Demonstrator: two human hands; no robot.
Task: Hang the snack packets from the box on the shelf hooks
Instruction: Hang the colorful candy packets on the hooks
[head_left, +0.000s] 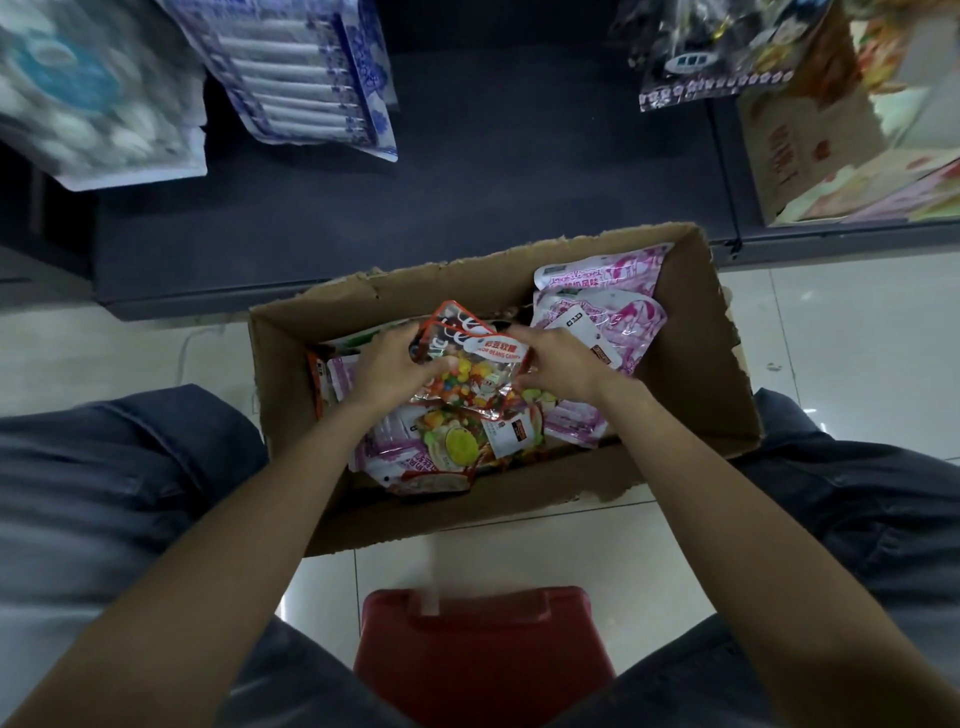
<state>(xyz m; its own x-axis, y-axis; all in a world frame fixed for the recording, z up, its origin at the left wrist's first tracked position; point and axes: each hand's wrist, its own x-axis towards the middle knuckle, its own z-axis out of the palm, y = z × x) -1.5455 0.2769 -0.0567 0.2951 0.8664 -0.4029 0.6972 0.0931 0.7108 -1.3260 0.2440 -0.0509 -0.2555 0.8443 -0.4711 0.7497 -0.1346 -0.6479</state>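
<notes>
Both hands work inside the cardboard box (691, 364), at twelve o'clock from the red stool (483, 649). Left hand (387, 366) and right hand (558, 364) each pinch an edge of the candy packets (478, 369), fingers curled, apparently squaring the stack for hanging.

Pale glossy floor tiles (857, 332) are reflecting light; a dark shelf base (415, 218) is lying far, and a red stool (483, 660) is sitting near.
</notes>
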